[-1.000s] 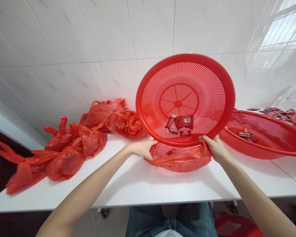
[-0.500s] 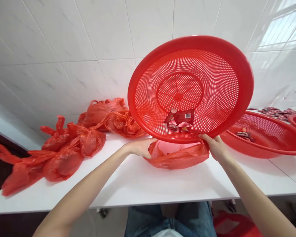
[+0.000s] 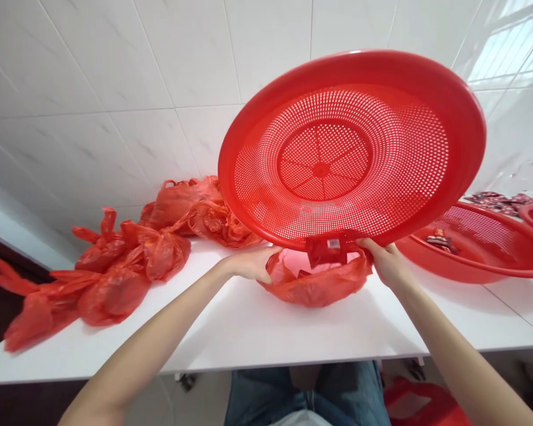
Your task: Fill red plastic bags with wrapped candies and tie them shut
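Note:
A large red perforated plastic basket is tipped steeply, its inside facing me and its lower rim over the mouth of a red plastic bag. My right hand is closed on the lower right of the rim, close against the bag's edge. My left hand is closed on the left edge of the bag's opening, below the basket. A dark red packet hangs over the rim into the bag's mouth. Part of another red packet shows just inside the bag.
Several tied red plastic bags lie along the left of the white table. On the right stands another red basket with a few packets in it. Behind it are many small packets. A tiled wall closes off the back.
The basket has tipped further and its upper rim has risen. The packets have slid down off its mesh, one now at the rim and others gone from the basket.

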Demonstrator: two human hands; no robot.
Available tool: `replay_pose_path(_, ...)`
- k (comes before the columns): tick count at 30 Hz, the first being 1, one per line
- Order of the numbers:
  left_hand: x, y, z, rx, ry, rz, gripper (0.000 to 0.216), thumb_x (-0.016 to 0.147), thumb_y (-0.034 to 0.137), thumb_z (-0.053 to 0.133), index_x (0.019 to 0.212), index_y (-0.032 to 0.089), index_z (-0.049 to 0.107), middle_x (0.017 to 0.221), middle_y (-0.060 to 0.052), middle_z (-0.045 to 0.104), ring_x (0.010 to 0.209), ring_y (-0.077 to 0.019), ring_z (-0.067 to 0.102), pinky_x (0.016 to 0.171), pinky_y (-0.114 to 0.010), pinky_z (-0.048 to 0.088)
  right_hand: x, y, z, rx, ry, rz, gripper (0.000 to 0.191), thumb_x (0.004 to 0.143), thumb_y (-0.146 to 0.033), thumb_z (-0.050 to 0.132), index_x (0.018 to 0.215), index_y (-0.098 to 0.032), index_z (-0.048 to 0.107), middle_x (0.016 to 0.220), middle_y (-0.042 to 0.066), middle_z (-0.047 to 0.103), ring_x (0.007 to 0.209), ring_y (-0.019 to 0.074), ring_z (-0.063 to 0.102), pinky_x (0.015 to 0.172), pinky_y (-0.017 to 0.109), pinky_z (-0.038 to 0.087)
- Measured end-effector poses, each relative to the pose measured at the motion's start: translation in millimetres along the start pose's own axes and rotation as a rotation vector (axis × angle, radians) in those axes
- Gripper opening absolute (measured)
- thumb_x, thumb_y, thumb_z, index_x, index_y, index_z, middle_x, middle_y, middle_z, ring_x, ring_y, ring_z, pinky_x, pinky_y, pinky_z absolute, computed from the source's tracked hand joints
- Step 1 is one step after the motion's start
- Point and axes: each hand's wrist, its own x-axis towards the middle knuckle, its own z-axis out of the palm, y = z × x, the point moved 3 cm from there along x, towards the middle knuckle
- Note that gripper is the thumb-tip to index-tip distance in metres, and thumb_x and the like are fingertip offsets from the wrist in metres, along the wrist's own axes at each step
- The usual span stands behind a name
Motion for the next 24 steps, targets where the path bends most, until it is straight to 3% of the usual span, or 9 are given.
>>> replay_pose_path(6, -1.5, -2.2, 3.1, 0.033, 0.014, -0.054, 0.094, 0.057, 0.014, 0.063, 0.149, 0.021, 0.045, 0.138, -0.012, 0.062, 0.126, -0.0333, 0.056, 0.099, -0.037, 0.047, 1.2, 2.6, 0.3, 0.013, -0.007, -0.019, 0.018, 0.052, -0.031, 0.078, 0.061, -0.021, 0.066, 0.064, 0.000, 0.070, 0.066, 0.0202, 0.065, 0.057, 0.030, 0.051)
replay_pose_path(11, -4.4, 4.1, 2.1, -0.020, 0.074, 0.041, 0.093, 0.056, 0.010, 0.061, 0.147, 0.021, 0.046, 0.138, -0.009, 0.062, 0.126, -0.0311, 0.055, 0.106, -0.039, 0.044, 3.0, 6.4, 0.2, 0.055, -0.008, 0.006, 0.021, 0.055, -0.030, 0.079, 0.068, -0.023, 0.064, 0.069, -0.001, 0.071, 0.068, 0.0211, 0.068, 0.059, 0.030, 0.052)
replay_pose_path(15, -10.8, 10.0, 1.5, -0.056, 0.125, 0.071, 0.078, 0.059, 0.012, 0.063, 0.136, 0.019, 0.055, 0.136, -0.009, 0.062, 0.125, -0.0310, 0.055, 0.105, -0.039, 0.046, 2.7, 5.2, 3.5, 0.128, -0.003, 0.055, 0.024, 0.055, -0.027, 0.079, 0.073, -0.023, 0.064, 0.072, -0.001, 0.072, 0.069, 0.0205, 0.069, 0.059, 0.030, 0.054)
replay_pose_path(19, -22.9, 14.0, 0.2, -0.077, 0.275, 0.039, 0.059, 0.067, 0.017, 0.060, 0.126, 0.017, 0.062, 0.136, -0.009, 0.063, 0.127, -0.0296, 0.055, 0.109, -0.041, 0.044, -0.1, 5.5, 5.7, 0.184, 0.006, 0.118, 0.027, 0.054, -0.025, 0.079, 0.075, -0.024, 0.063, 0.071, -0.002, 0.073, 0.063, 0.0193, 0.068, 0.057, 0.029, 0.055)
replay_pose_path(22, -34.2, 13.2, -2.1, -0.139, 0.389, -0.021, 0.039, 0.077, 0.027, 0.058, 0.113, 0.016, 0.070, 0.126, -0.009, 0.070, 0.126, -0.0304, 0.059, 0.112, -0.045, 0.043, -2.5, 10.1, 8.3, 0.192, -0.078, 0.204, 0.024, 0.056, -0.026, 0.075, 0.077, -0.022, 0.064, 0.068, -0.002, 0.073, 0.058, 0.0184, 0.066, 0.055, 0.029, 0.054)
replay_pose_path(24, -41.6, 10.0, -5.5, -0.172, 0.471, -0.087, 0.039, 0.081, 0.035, 0.057, 0.111, 0.015, 0.072, 0.123, -0.011, 0.073, 0.126, -0.0318, 0.060, 0.112, -0.047, 0.044, -3.1, 15.3, 10.1, 0.185, -0.140, 0.285, 0.021, 0.058, -0.027, 0.073, 0.075, -0.022, 0.064, 0.064, -0.001, 0.071, 0.056, 0.0181, 0.065, 0.054, 0.028, 0.052)
